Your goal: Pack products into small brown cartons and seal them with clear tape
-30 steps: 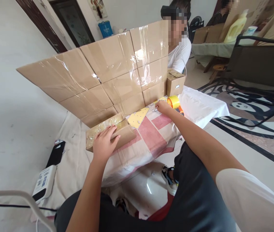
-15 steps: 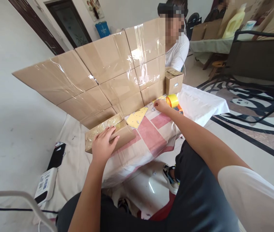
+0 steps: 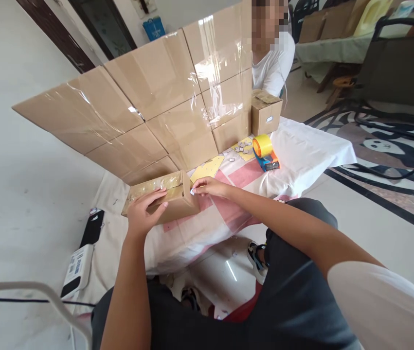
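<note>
A long cardboard box (image 3: 175, 210) with taped flaps lies on the cloth in front of me. My left hand (image 3: 144, 210) rests over its top with the fingers spread and the thumb along the near edge. At the box's right end, my right hand (image 3: 207, 186) pinches a small white sticker (image 3: 192, 191) against or very close to the cardboard; I cannot tell whether it is stuck there. Part of the sticker is hidden by the fingertips.
A tall cardboard panel wall (image 3: 170, 92) stands behind the box. To the right are a tape dispenser (image 3: 269, 161) with yellow tape and a smaller labelled box (image 3: 267, 116). A person (image 3: 274, 63) sits beyond. At left lie a black phone (image 3: 92, 228) and a white power strip (image 3: 77, 270).
My right hand has come left and nearer, from beside the tape dispenser to the box's right end, with the white sticker now showing. My left hand stays on the box, which has shifted slightly.
</note>
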A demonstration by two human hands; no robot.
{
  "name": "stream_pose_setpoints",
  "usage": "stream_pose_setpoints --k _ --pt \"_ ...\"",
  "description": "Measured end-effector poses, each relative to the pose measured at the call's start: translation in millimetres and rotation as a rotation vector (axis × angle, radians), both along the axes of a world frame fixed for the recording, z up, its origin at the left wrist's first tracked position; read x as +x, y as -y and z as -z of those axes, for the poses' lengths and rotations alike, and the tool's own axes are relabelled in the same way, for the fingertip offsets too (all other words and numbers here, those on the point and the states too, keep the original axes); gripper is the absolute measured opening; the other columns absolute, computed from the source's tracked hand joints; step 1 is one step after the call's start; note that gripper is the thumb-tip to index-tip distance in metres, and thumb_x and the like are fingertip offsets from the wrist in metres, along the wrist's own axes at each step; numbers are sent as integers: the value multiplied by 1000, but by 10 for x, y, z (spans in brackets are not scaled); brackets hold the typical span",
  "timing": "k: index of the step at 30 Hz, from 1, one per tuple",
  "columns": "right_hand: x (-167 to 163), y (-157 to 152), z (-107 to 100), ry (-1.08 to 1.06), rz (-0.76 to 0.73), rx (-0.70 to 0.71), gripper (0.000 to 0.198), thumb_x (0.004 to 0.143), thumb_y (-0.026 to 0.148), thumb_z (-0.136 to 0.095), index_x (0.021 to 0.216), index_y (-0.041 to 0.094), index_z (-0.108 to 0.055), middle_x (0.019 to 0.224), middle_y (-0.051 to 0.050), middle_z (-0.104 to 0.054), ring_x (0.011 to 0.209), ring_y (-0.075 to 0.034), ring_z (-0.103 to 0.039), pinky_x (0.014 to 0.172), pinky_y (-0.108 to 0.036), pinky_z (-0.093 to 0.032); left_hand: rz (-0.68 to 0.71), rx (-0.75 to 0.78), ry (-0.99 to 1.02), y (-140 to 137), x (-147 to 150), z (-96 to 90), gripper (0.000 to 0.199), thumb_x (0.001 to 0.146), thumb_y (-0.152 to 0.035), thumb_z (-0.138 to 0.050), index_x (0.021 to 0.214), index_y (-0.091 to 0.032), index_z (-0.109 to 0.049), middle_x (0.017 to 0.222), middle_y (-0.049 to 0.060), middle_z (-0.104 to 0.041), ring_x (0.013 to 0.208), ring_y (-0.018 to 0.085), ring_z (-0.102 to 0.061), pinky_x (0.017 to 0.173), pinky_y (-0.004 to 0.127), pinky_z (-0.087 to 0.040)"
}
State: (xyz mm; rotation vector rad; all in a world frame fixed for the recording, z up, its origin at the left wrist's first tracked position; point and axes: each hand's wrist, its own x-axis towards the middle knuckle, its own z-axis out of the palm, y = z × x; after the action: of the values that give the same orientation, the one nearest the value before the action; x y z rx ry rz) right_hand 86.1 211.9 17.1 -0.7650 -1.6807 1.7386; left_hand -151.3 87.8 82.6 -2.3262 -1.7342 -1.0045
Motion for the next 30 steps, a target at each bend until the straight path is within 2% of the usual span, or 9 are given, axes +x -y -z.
stream_pose_setpoints --k 4,8,13,17,20,22,25,30 --pt "-76 8 -12 -67 28 -13 22 61 32 -76 72 16 -66 69 3 -62 60 -8 -50 56 -23 -39 53 -68 2 -3 -63 0 27 90 -42 -64 111 -28 -74 124 2 -74 126 27 -64 109 49 -50" --pt "-99 -17 19 -81 77 1 18 61 28 -74 70 15 -66 69 3 -61 64 -10 -52 61 -24 -39 72 -103 19 -2 -107 -1 29 90 -43 -64 113 -29 -74 125 3 -73 128 27 -62 110 50 -48" --pt "-144 111 120 -94 293 54 20 59 21 -77 72 17 -63 72 5 -60 72 -11 -52 69 -24 -39 35 -66 18 -9 -28 4 25 90 -39 -64 109 -27 -74 121 2 -75 124 26 -65 109 48 -49" --pt "-210 350 160 -107 386 21 4 72 21 -68 71 18 -67 73 1 -66 73 -13 -57 73 -26 -43 -11 4 0 -29 35 28 19 91 -34 -61 102 -25 -73 116 2 -77 119 24 -68 106 45 -50" --pt "-247 474 156 -108 430 -46 13 78 19 -61 79 20 -74 83 -2 -73 81 -16 -62 77 -27 -46 -2 23 -23 -38 37 43 18 91 -33 -61 101 -25 -73 116 2 -77 119 24 -68 105 44 -50" --pt "-249 525 151 -90 418 -88 19 79 19 -61 87 20 -78 76 -2 -73 76 -16 -61 72 -27 -46 5 32 -33 -40 29 47 17 92 -33 -60 101 -25 -73 116 3 -77 120 24 -68 105 44 -50" --pt "-235 605 160 -62 350 -130 29 78 17 -62 101 20 -81 56 2 -64 60 -14 -53 60 -25 -41 9 38 -36 -42 23 49 16 92 -32 -61 101 -25 -72 116 2 -77 119 24 -68 104 43 -50" --pt "-218 715 194 -52 344 -151 47 77 12 -61 120 23 -76 62 4 -65 63 -12 -54 60 -23 -41 -2 30 -32 -50 25 50 16 91 -32 -61 100 -26 -73 115 2 -77 119 24 -68 104 43 -51"
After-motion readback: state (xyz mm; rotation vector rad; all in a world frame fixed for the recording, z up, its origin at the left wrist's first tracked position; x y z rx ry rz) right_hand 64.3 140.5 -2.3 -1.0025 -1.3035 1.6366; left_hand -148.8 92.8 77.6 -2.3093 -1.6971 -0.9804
